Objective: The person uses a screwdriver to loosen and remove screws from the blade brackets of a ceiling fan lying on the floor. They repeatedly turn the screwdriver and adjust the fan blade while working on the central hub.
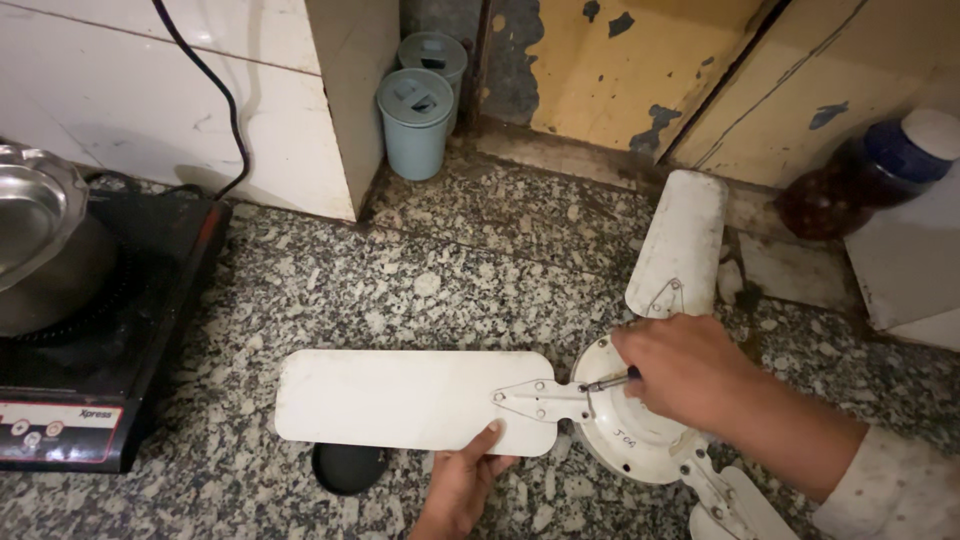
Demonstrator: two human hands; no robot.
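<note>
A white ceiling fan lies on the speckled granite counter, its round hub (628,432) at lower right. One blade (410,400) reaches left, another blade (682,240) points up toward the wall, a third runs off the bottom right. My left hand (462,488) presses on the near edge of the left blade beside its metal bracket (540,398). My right hand (688,368) rests over the hub and grips a screwdriver (606,383), whose tip is at the bracket's joint with the hub.
A black induction cooktop (110,340) with a steel pot (45,240) sits at the left, its cord running up the tiled wall. Two pale blue lidded canisters (415,122) stand in the back corner. A dark jar (850,180) is at the right. A small black lid (348,466) lies under the blade.
</note>
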